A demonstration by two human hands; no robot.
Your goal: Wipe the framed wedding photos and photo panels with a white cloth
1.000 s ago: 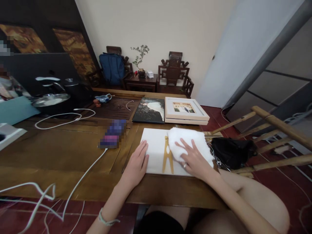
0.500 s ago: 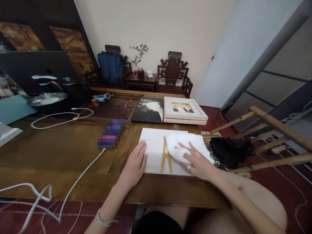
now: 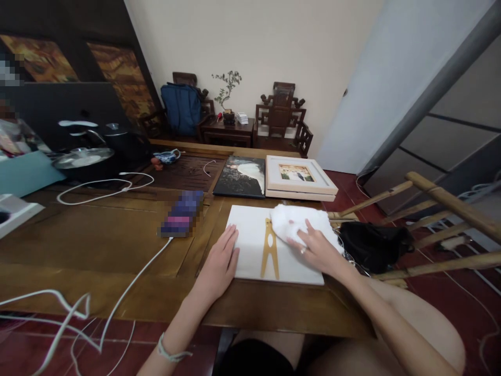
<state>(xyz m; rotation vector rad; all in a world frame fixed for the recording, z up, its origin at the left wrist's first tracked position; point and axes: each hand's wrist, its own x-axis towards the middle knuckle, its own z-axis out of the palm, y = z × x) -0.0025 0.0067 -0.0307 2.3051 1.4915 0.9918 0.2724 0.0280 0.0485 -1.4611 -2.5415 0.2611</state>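
Observation:
A white flat panel (image 3: 250, 250) lies near the table's front edge, with a yellow A-shaped piece (image 3: 270, 250) on it. My left hand (image 3: 221, 258) rests flat along the panel's left edge, fingers stretched out and holding nothing. On the panel's right part, my right hand (image 3: 315, 248) presses down on a bunched white cloth (image 3: 287, 216). Its index finger points forward on the cloth, and the other fingers are partly curled. The cloth covers the panel's upper right corner and reaches past its right side.
Beyond the panel lie a dark photo panel (image 3: 238, 177) and stacked white picture frames (image 3: 301, 180). A phone (image 3: 182, 213) with a white cable (image 3: 135, 284) lies to the left. At the right stand a bamboo chair (image 3: 450, 203) and a black bag (image 3: 371, 237).
My right hand and the cloth have moved a little away from the yellow piece, uncovering the panel's lower right corner. My left hand stays on the left edge. The view has shifted slightly.

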